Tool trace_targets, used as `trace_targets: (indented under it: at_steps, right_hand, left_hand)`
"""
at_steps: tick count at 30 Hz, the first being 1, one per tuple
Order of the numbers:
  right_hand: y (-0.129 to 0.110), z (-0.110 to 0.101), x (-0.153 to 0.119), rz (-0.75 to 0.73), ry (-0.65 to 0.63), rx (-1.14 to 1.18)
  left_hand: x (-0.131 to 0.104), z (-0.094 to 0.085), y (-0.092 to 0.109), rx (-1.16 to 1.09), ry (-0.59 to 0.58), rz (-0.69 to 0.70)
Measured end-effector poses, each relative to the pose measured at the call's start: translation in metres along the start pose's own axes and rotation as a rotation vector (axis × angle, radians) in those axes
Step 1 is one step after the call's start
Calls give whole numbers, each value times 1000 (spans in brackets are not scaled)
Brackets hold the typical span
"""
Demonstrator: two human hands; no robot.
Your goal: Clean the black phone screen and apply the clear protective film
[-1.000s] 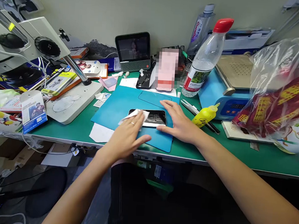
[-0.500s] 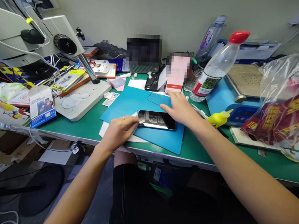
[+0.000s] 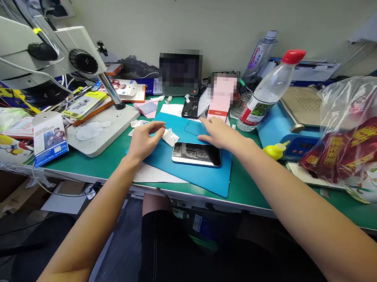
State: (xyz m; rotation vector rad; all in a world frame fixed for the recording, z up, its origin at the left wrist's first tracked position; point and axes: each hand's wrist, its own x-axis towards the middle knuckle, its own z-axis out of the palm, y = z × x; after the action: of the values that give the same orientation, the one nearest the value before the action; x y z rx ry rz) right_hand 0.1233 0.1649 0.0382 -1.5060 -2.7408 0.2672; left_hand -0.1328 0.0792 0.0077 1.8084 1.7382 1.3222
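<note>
A smartphone with a glossy dark screen lies face up on the blue mat. To its left, my left hand is open, thumb and fingers apart. A crumpled white tissue sits on the mat just beyond those fingertips, not in their grip. My right hand reaches over the mat behind the phone with fingers stretched out and nothing visibly held. Its fingertips are at the right side of a thin clear sheet with a dark outline, like a screen protector; whether they touch it I cannot tell.
A microscope stand and a small blue-and-white box stand at left. Behind lie a black phone case and a pink-screened phone. At right are a red-capped bottle, a yellow squeeze bottle, a blue machine and a plastic bag.
My left hand has left the phone's left end, moved left and away from me, and opened. The white tissue now lies apart from it. My right hand has shifted slightly left near the clear sheet.
</note>
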Motion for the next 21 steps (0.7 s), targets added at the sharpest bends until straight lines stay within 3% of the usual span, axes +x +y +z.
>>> trace_targets:
  at_steps: [6, 15, 18, 21]
  right_hand:
    - [5, 3, 15, 40, 15, -9]
    - [0, -8, 23, 103, -84, -19]
    - [-5, -13, 17, 74, -39, -4]
    - [-10, -15, 7, -13, 102, 5]
  left_hand:
    - [-11, -3, 0, 61, 11, 30]
    - [-7, 0, -7, 54, -43, 9]
    - [-7, -1, -10, 29, -42, 0]
    - [-8, -1, -9, 8, -44, 2]
